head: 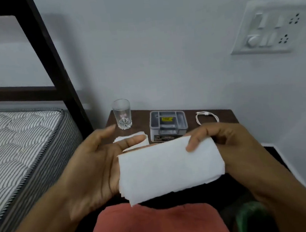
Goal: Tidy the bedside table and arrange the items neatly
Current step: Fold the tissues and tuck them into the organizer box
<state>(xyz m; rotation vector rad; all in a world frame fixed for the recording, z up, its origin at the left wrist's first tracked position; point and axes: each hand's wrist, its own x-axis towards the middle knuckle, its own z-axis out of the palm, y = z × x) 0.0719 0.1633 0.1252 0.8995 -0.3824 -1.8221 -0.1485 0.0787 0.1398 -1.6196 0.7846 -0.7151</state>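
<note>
With the right hand [220,137] pinching only a corner and the left hand [95,161] flat, the napkins [168,168] could fan apart.

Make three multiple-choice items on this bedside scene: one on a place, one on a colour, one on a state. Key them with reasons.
1. Where does the glass stand?
A. on the mattress
B. left of the grey box, on the bedside table
C. in a hand

2. What colour is the coiled cable?
A. black
B. red
C. white

3. The folded tissue stack is:
A. held in the hands
B. lying flat on the table
C. stuffed in the glass

Key: 1 B, the glass stands at the table's bed-side end, with the box to its right. 2 C, the cable shows white on the dark wood. 3 A, the right hand pinches it and the left hand touches its left edge.
</note>
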